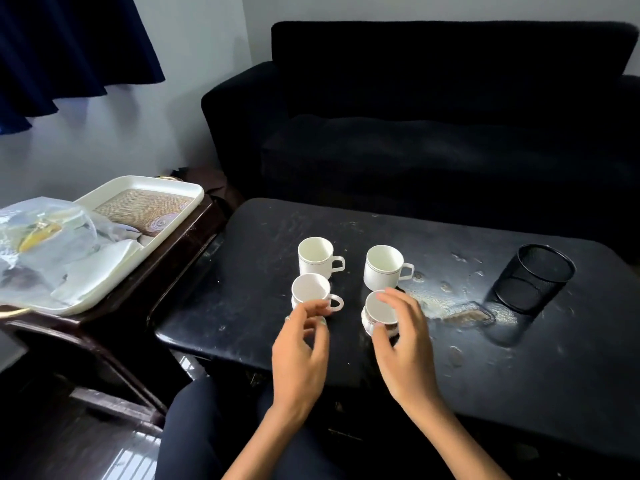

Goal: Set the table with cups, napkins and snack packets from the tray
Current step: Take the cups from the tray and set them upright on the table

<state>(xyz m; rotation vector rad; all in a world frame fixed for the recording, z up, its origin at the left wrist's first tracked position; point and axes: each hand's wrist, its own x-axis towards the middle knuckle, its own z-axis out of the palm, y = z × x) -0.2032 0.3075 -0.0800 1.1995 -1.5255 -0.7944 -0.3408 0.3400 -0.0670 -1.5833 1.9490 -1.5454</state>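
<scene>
Four white cups stand on the black table [346, 341]. Two taller ones are at the back, left [316, 254] and right [383, 266]. Two smaller ones sit in front of them. My left hand [299, 355] curls its fingers round the base of the front left cup [310, 289]. My right hand [405, 344] holds the front right cup [380, 308] between thumb and fingers. The white tray [187, 197] at the left holds white napkins [100, 268] and a clear plastic bag of snack packets [41, 237].
The tray sits on a dark wooden side table [166, 265] left of the black table. A black mesh pen holder [535, 277] stands at the table's right. The tabletop is worn and peeling near the middle right. A black sofa [433, 133] stands behind.
</scene>
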